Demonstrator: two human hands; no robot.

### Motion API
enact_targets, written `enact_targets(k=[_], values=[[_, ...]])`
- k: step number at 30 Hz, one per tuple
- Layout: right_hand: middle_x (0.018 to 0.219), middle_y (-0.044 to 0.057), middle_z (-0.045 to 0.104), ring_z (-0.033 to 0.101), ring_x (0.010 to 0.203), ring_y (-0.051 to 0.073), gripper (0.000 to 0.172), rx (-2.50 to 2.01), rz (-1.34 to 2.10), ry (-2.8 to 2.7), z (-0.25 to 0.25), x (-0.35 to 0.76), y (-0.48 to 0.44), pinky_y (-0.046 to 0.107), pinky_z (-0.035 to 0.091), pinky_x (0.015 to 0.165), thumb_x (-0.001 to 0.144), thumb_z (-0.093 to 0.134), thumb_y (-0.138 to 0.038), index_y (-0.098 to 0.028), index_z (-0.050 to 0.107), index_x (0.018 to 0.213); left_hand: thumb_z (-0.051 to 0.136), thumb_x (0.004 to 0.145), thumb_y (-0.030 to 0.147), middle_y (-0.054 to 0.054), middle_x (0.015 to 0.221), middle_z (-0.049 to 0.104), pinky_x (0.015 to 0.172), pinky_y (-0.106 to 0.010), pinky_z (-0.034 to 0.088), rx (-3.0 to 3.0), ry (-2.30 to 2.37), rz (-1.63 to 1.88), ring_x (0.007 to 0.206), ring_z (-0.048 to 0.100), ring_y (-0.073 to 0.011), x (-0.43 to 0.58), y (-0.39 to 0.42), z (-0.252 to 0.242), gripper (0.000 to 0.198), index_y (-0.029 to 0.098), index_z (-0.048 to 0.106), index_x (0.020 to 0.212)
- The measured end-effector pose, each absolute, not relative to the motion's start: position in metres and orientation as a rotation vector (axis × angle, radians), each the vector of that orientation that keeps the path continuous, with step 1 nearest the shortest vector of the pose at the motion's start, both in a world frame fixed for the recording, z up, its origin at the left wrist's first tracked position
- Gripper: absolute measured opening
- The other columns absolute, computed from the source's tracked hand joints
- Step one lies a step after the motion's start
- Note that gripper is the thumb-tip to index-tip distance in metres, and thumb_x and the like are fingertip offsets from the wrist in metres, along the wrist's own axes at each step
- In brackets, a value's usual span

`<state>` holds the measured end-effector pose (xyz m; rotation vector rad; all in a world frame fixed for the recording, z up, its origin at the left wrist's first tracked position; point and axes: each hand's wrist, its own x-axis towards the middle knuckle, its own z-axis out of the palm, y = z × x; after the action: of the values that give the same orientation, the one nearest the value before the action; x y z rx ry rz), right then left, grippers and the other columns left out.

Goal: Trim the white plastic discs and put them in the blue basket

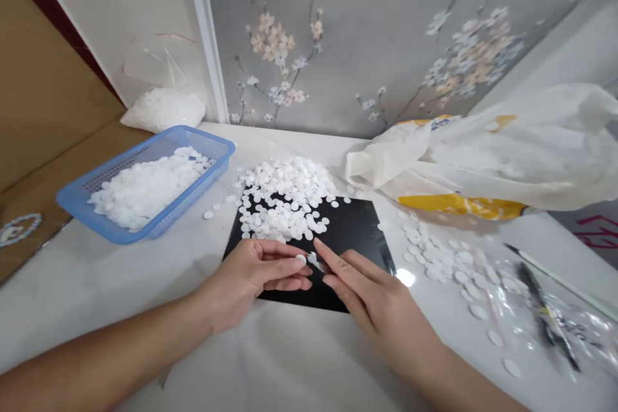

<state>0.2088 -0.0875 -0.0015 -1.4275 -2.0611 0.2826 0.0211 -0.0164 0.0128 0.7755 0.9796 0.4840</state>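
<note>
Over the front part of a black sheet (355, 232), my two hands meet almost tip to tip. A small white disc (301, 259) is pinched between the thumb and forefinger of my left hand (263, 267), the other fingers curled beneath. My right hand (369, 286) is closed on a thin pale piece (315, 261) that points at the disc; its kind is too small to make out. Just beyond my fingers, a loose pile of white discs (290, 183) covers the back left of the sheet and spills onto the white table (193, 283).
At left stands a blue basket (145, 232) heaped with white discs, a clear bag (164, 109) of white pieces behind it. A white and yellow plastic bag (483, 167) lies at right. Nearer are scattered discs (439, 261), a black pen (545, 315) and clear plastic packets (589, 328).
</note>
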Motion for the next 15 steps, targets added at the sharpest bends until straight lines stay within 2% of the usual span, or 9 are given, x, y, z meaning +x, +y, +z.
enact_targets(k=[6,15], values=[[0.073,0.003,0.058,0.059,0.059,0.011,0.038,-1.405,0.286,-2.085,-0.0039,0.2054,-0.0879,0.020,0.049,0.052,0.098,0.037,-0.026,-0.015,0.055,0.129,0.079,0.066,0.029,-0.007,0.077,0.074,0.075,-0.023,0.056,0.805,0.964,0.416,0.073,0.072,-0.0176,0.0181,-0.0154,0.0108,0.025,0.012,0.072,0.083],[0.070,0.003,0.059,0.059,0.059,0.012,0.037,-1.404,0.239,-2.123,-0.0044,0.2057,-0.0898,0.019,0.047,0.049,0.098,0.037,-0.026,-0.018,0.058,0.127,0.077,0.069,0.030,-0.008,0.079,0.074,0.075,-0.026,0.056,0.884,0.930,0.376,0.072,0.071,-0.0178,0.0168,-0.0182,0.0073,0.027,0.012,0.071,0.088]])
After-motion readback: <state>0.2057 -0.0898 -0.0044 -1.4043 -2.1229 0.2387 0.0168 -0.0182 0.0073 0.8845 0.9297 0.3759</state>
